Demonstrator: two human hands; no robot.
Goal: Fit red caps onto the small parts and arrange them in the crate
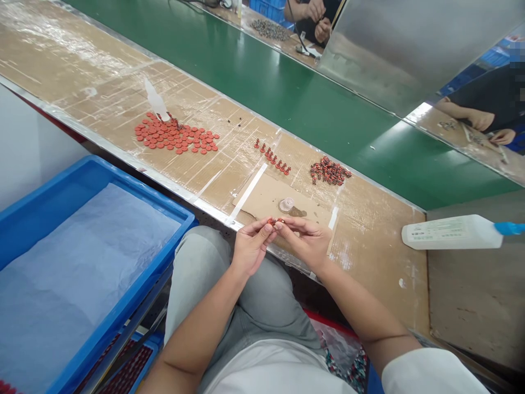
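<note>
Both my hands meet above the table's near edge, fingertips pinched together around small red and dark pieces [275,221]. My left hand [253,245] grips the red part from the left, and my right hand [307,241] grips from the right; fingers partly hide the pieces. Just beyond them, a small pinkish cup [286,204] stands on a cardboard sheet [262,196]. Farther off lies a row of red discs with dark upright pieces [273,157]. To its right is a pile of small red-and-black parts [329,171]. Many flat red discs [176,135] are spread at the left.
A white bottle with a blue cap [453,232] lies at the right. A white pointed object [156,100] rises by the discs. At the left is a blue tray [92,164] with a pale liner. Other people's hands [322,22] work beyond the green strip [254,71].
</note>
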